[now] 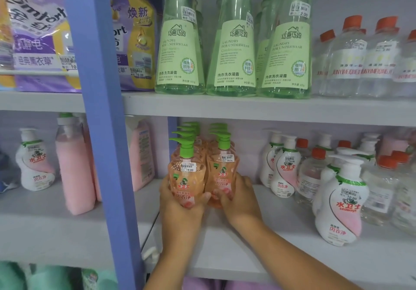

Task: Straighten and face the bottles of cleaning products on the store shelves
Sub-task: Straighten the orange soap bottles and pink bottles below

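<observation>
Two rows of orange pump bottles with green pumps stand on the middle shelf (236,251), labels facing me. My left hand (180,206) is wrapped around the front left orange bottle (188,177). My right hand (238,197) grips the base of the front right orange bottle (222,170). Both bottles are upright, touching each other and standing on the shelf. More of the same bottles line up behind them, mostly hidden.
A blue upright post (105,132) stands just left of the bottles. White and pink pump bottles (340,202) and clear bottles with orange caps (313,175) crowd the right. Tall green bottles (234,42) line the shelf above. Pink bottles (74,172) stand at left.
</observation>
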A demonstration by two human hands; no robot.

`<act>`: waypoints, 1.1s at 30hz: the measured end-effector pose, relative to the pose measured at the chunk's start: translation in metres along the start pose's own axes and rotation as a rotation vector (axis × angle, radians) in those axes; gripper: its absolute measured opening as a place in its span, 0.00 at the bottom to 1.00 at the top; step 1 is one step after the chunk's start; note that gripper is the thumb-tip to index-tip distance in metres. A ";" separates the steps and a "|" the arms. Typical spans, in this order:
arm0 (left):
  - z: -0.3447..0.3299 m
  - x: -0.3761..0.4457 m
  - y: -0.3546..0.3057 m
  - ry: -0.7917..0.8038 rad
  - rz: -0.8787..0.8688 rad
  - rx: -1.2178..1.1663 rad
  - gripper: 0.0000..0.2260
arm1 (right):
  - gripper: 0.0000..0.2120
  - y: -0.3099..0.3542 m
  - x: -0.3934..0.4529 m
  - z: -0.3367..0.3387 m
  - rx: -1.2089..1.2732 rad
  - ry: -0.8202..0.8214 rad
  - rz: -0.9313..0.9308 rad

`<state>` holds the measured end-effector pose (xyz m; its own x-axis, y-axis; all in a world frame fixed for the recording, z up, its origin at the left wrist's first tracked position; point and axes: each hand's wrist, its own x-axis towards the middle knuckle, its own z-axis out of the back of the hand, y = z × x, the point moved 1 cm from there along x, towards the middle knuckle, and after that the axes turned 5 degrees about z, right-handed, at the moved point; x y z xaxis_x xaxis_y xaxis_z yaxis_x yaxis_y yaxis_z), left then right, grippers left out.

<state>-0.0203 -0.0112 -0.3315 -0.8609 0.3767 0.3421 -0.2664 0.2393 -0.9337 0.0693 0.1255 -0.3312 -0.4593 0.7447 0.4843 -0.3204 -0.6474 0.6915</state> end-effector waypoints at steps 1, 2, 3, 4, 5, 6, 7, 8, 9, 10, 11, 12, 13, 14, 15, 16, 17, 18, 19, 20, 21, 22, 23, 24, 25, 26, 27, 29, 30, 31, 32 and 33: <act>0.001 -0.001 0.000 -0.005 0.002 0.000 0.40 | 0.26 0.000 0.000 -0.001 -0.007 0.006 0.004; 0.002 -0.001 0.000 -0.009 0.000 0.004 0.39 | 0.26 -0.001 0.000 -0.001 -0.009 0.012 0.005; 0.004 -0.002 0.000 -0.010 -0.002 0.010 0.38 | 0.26 -0.001 0.000 0.000 -0.001 0.015 0.004; 0.005 -0.003 0.001 -0.004 -0.002 0.013 0.38 | 0.26 -0.003 0.000 0.000 0.014 0.016 0.004; 0.005 -0.003 0.001 0.006 0.001 0.016 0.38 | 0.26 -0.005 -0.001 0.000 0.028 0.016 0.007; 0.005 -0.002 0.001 0.014 0.005 0.020 0.38 | 0.25 -0.008 -0.001 0.000 0.030 0.016 0.013; 0.005 -0.002 0.000 0.019 0.010 0.021 0.38 | 0.25 -0.009 -0.001 0.000 0.018 0.022 0.019; 0.005 -0.002 -0.001 0.019 0.010 0.020 0.39 | 0.25 -0.010 0.000 -0.001 0.001 0.029 0.023; 0.004 -0.004 -0.004 0.009 0.010 0.031 0.40 | 0.25 -0.011 0.001 -0.002 -0.010 0.036 0.023; 0.004 -0.007 -0.007 -0.030 0.001 0.070 0.42 | 0.24 -0.010 0.002 -0.003 -0.014 0.043 0.017; 0.004 -0.010 -0.011 -0.094 -0.027 0.142 0.44 | 0.24 -0.010 0.002 -0.002 -0.012 0.052 0.010; 0.004 -0.015 -0.016 -0.154 -0.101 0.216 0.45 | 0.23 -0.008 0.001 0.000 -0.001 0.063 0.002; 0.003 -0.021 -0.022 -0.189 -0.239 0.268 0.42 | 0.22 -0.006 -0.001 0.003 0.026 0.072 -0.009; 0.001 -0.029 -0.027 -0.187 -0.404 0.296 0.36 | 0.19 -0.003 -0.005 0.008 0.074 0.071 -0.022; -0.003 -0.036 -0.029 -0.147 -0.531 0.292 0.31 | 0.16 0.001 -0.010 0.015 0.146 0.049 -0.037; -0.008 -0.041 -0.028 -0.076 -0.583 0.258 0.27 | 0.14 0.005 -0.019 0.025 0.226 0.001 -0.045; -0.015 -0.045 -0.027 0.010 -0.546 0.206 0.23 | 0.15 0.007 -0.029 0.038 0.295 -0.074 -0.033; -0.024 -0.048 -0.027 0.101 -0.446 0.135 0.20 | 0.15 0.007 -0.041 0.053 0.342 -0.161 0.001; -0.034 -0.053 -0.027 0.189 -0.322 0.069 0.16 | 0.14 0.007 -0.055 0.073 0.369 -0.248 0.038; -0.046 -0.058 -0.025 0.265 -0.210 0.026 0.14 | 0.13 0.006 -0.069 0.094 0.380 -0.334 0.072; -0.060 -0.062 -0.021 0.332 -0.130 0.010 0.12 | 0.11 0.002 -0.081 0.117 0.370 -0.414 0.096; -0.076 -0.069 -0.018 0.396 -0.082 0.016 0.12 | 0.09 -0.006 -0.091 0.141 0.336 -0.486 0.097; -0.093 -0.076 -0.016 0.460 -0.054 0.036 0.14 | 0.08 -0.017 -0.097 0.162 0.298 -0.547 0.072; -0.110 -0.085 -0.015 0.520 -0.038 0.061 0.15 | 0.07 -0.032 -0.100 0.182 0.269 -0.594 0.031; -0.128 -0.094 -0.017 0.573 -0.033 0.086 0.17 | 0.08 -0.047 -0.101 0.199 0.240 -0.622 -0.016; -0.146 -0.104 -0.019 0.617 -0.031 0.112 0.20 | 0.09 -0.061 -0.099 0.212 0.217 -0.619 -0.069; -0.163 -0.112 -0.023 0.646 -0.030 0.131 0.24 | 0.12 -0.073 -0.096 0.222 0.212 -0.575 -0.118; -0.192 -0.126 -0.028 0.660 -0.028 0.150 0.31 | 0.19 -0.091 -0.086 0.230 0.291 -0.418 -0.186; -0.203 -0.132 -0.030 0.651 -0.027 0.163 0.34 | 0.21 -0.098 -0.082 0.232 0.341 -0.351 -0.203; -0.212 -0.137 -0.030 0.627 -0.037 0.182 0.36 | 0.22 -0.104 -0.077 0.234 0.362 -0.302 -0.198; -0.217 -0.141 -0.030 0.589 -0.056 0.205 0.37 | 0.22 -0.110 -0.072 0.236 0.362 -0.261 -0.175; -0.220 -0.144 -0.029 0.543 -0.073 0.221 0.36 | 0.19 -0.116 -0.068 0.238 0.361 -0.222 -0.154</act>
<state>0.2064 0.1249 -0.3303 -0.5077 0.7842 0.3568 -0.4508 0.1111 -0.8857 0.3347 0.1887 -0.3163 -0.2279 0.8700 0.4372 -0.0432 -0.4576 0.8881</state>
